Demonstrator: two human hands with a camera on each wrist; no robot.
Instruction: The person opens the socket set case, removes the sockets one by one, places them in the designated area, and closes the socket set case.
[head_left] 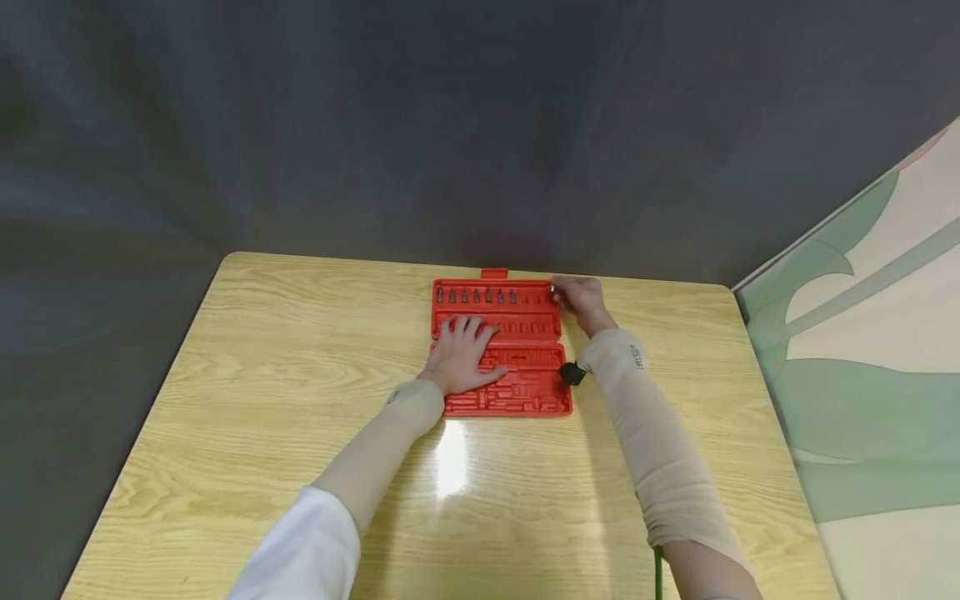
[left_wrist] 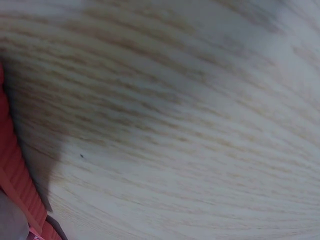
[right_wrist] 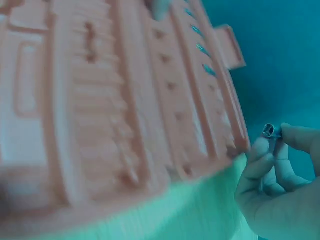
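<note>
Right hand [head_left: 583, 298] pinching small metal socket [right_wrist: 271, 131] between thumb and fingertips, just off far right corner of red tool case [head_left: 501, 350]. Left hand [head_left: 462, 357] flat, fingers straight, pressing case middle, holding nothing. Case open on wooden table [head_left: 300, 400]. Row of seven bits [head_left: 476, 295] seated left of grip; slots nearer grip bare (judged: partly filled, much left). Sleeve [head_left: 636, 357] print too small to read.
</note>
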